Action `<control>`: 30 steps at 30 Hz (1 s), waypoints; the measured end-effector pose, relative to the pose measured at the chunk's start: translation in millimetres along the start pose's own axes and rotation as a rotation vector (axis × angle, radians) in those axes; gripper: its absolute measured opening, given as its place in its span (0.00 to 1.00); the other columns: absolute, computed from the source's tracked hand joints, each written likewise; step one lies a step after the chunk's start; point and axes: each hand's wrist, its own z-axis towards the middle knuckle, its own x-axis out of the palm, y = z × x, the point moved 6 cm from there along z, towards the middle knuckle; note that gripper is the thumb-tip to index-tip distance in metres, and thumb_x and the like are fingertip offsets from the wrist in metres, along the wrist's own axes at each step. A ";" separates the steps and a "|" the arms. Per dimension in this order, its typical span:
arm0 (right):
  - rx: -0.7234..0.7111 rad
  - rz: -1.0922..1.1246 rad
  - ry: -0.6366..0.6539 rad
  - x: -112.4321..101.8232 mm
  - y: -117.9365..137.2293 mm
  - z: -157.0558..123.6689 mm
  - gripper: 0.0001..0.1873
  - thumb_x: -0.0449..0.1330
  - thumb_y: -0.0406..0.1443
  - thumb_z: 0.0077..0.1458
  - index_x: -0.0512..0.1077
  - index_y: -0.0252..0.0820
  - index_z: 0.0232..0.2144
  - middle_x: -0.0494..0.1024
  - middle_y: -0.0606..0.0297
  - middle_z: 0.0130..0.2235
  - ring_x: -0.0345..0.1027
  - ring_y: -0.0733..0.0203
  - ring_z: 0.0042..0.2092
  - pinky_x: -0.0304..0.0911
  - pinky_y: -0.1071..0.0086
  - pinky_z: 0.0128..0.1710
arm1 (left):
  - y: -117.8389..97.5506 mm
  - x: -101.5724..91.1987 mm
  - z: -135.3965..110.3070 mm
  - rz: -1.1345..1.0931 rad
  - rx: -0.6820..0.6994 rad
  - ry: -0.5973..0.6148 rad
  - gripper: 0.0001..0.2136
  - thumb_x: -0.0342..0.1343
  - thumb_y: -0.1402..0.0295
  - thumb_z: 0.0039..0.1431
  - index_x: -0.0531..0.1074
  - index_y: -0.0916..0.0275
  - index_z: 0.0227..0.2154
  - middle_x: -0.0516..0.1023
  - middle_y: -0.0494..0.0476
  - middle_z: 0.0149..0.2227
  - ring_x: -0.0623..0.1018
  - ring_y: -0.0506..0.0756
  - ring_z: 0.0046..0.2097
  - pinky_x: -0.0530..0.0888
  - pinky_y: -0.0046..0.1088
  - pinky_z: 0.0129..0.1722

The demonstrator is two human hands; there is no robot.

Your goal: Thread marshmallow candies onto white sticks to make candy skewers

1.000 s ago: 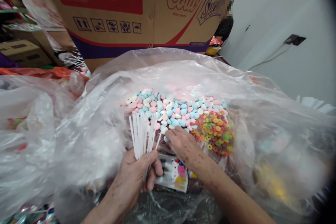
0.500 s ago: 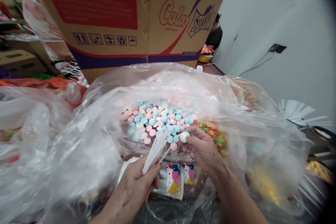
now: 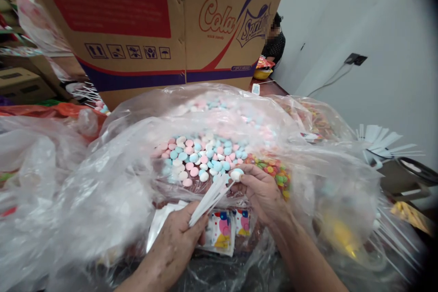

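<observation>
My left hand (image 3: 179, 235) is closed around a bundle of thin white sticks (image 3: 210, 198), their free ends fanned up and to the right. Between thumb and fingers, my right hand (image 3: 265, 194) pinches a round white-and-blue candy (image 3: 236, 174). One stick reaches out from the bundle to the underside of this candy; whether it has gone in, I cannot tell. Just beyond both hands, loose pink, blue and white candies (image 3: 190, 166) spill from a clear plastic bag (image 3: 137, 134). Small printed packets (image 3: 222, 232) lie beneath the hands.
A tall cardboard box (image 3: 137, 18) stands behind the bag. Small fruit-coloured candies (image 3: 278, 175) lie to the right. White sticks (image 3: 381, 141) fan out at the far right. Crumpled plastic (image 3: 44, 200) covers the left side. Another person (image 3: 275, 43) is partly visible behind the box.
The long stick in my left hand now meets the candy, where a gap showed before. Both hands have come closer together, and the view has shifted slightly.
</observation>
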 end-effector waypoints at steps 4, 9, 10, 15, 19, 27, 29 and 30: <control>-0.016 -0.021 -0.029 -3.0 -0.1 0.1 0.14 0.73 0.36 0.37 0.77 0.39 0.29 0.81 0.66 0.29 0.74 0.62 0.28 0.73 0.69 0.28 | 0.3 0.4 0.4 0.066 0.024 -0.008 0.14 0.54 0.61 0.60 0.72 0.58 0.21 0.72 0.48 0.18 0.64 0.51 0.19 0.57 0.23 0.18; -0.044 -0.074 -0.025 -4.3 -1.5 -1.1 0.12 0.73 0.36 0.39 0.79 0.41 0.30 0.82 0.65 0.30 0.75 0.62 0.28 0.73 0.69 0.29 | 1.3 1.0 -0.3 0.071 0.005 -0.014 0.13 0.54 0.60 0.60 0.74 0.59 0.23 0.72 0.48 0.17 0.66 0.52 0.20 0.59 0.23 0.19; -0.063 -0.101 -0.026 -4.8 -1.1 -1.6 0.12 0.72 0.36 0.40 0.79 0.41 0.31 0.82 0.66 0.30 0.75 0.62 0.28 0.73 0.70 0.29 | 1.8 1.0 -0.2 0.061 0.007 -0.020 0.12 0.54 0.60 0.60 0.75 0.58 0.24 0.72 0.48 0.17 0.66 0.52 0.20 0.58 0.23 0.20; -0.199 -0.321 -0.012 -6.4 5.4 -5.4 0.12 0.70 0.36 0.43 0.82 0.45 0.35 0.83 0.67 0.30 0.76 0.61 0.29 0.74 0.67 0.32 | 6.1 2.0 0.9 -0.012 0.054 -0.045 0.13 0.55 0.62 0.60 0.74 0.59 0.22 0.72 0.48 0.16 0.66 0.52 0.21 0.59 0.24 0.21; -0.265 -0.450 0.009 -7.8 7.0 -8.7 0.12 0.67 0.37 0.48 0.82 0.48 0.38 0.83 0.66 0.33 0.77 0.59 0.32 0.75 0.66 0.33 | 10.0 6.0 -0.2 -0.078 0.070 -0.066 0.18 0.56 0.60 0.59 0.70 0.59 0.16 0.70 0.48 0.15 0.65 0.51 0.20 0.59 0.24 0.21; -0.519 -0.780 0.042 -4.0 9.5 -20.5 0.13 0.61 0.36 0.57 0.80 0.49 0.44 0.84 0.66 0.38 0.78 0.59 0.36 0.74 0.68 0.38 | 14.2 14.6 -5.1 -0.253 0.065 -0.175 0.12 0.62 0.58 0.51 0.75 0.59 0.20 0.68 0.48 0.13 0.65 0.53 0.20 0.62 0.26 0.22; -0.647 -0.902 0.079 4.2 12.7 -27.7 0.15 0.59 0.34 0.58 0.79 0.48 0.47 0.83 0.64 0.42 0.79 0.59 0.40 0.74 0.67 0.43 | 16.8 16.4 -5.5 -0.271 0.049 -0.153 0.15 0.63 0.58 0.51 0.71 0.59 0.16 0.69 0.49 0.15 0.65 0.53 0.21 0.63 0.26 0.23; -0.711 -0.959 0.100 9.0 13.9 -31.9 0.16 0.57 0.33 0.59 0.78 0.48 0.48 0.83 0.63 0.44 0.78 0.58 0.42 0.73 0.67 0.45 | 18.5 16.9 -6.0 -0.281 0.030 -0.140 0.16 0.63 0.58 0.51 0.70 0.59 0.14 0.69 0.49 0.16 0.66 0.53 0.22 0.63 0.27 0.24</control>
